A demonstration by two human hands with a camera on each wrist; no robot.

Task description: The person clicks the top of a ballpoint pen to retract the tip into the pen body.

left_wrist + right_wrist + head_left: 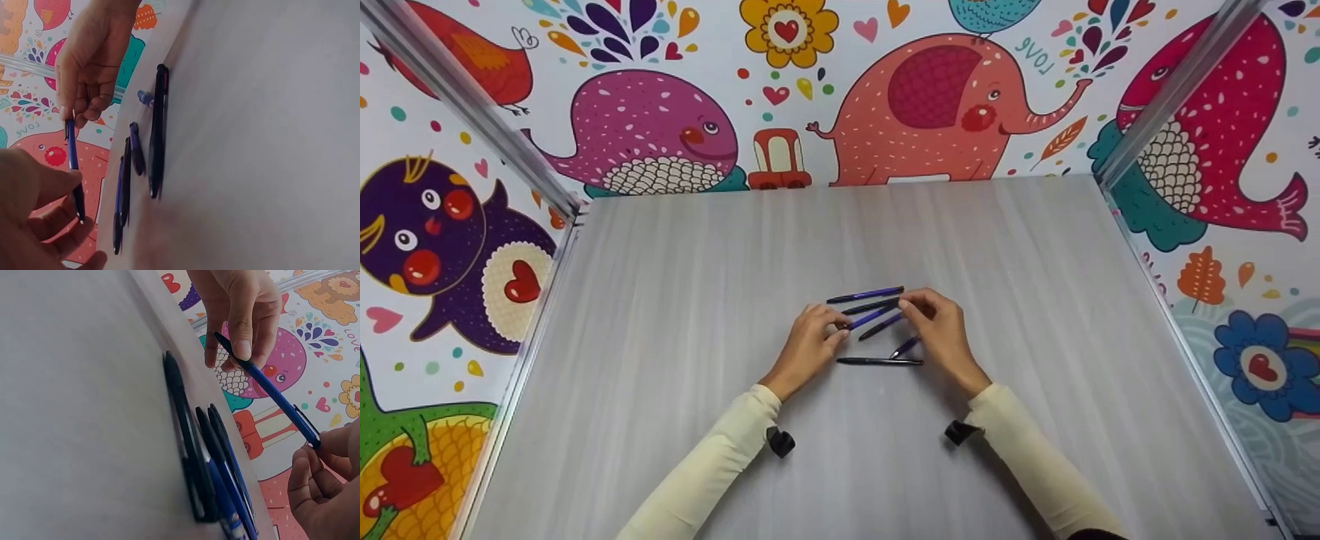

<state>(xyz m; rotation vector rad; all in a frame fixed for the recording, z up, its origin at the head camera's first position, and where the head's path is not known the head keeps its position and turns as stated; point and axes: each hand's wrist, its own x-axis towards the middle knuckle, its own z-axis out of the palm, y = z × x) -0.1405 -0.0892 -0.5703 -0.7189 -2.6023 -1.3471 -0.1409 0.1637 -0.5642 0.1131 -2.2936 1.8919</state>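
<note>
Both hands hold one blue pen (278, 398) with a black grip and clip, raised over the tabletop. My left hand (810, 337) pinches it near the black tip end, thumb against the grip. The right hand (943, 330) pinches the clip end between thumb and fingertips. Beneath and around the held pen lie several others: a blue pen (865, 295) farthest away, a black pen (864, 307), and a dark blue pen (877, 328). Nearer the body, a black pen (880, 361) lies crosswise, with the tip of another blue pen (905, 347) right at it.
The pens lie on a pale wood-grain table (720, 262). Walls with printed cartoon animals, such as an elephant (930, 112), stand along its back and sides, with metal posts at the back corners. Black bands (781, 442) show at both cream sleeves.
</note>
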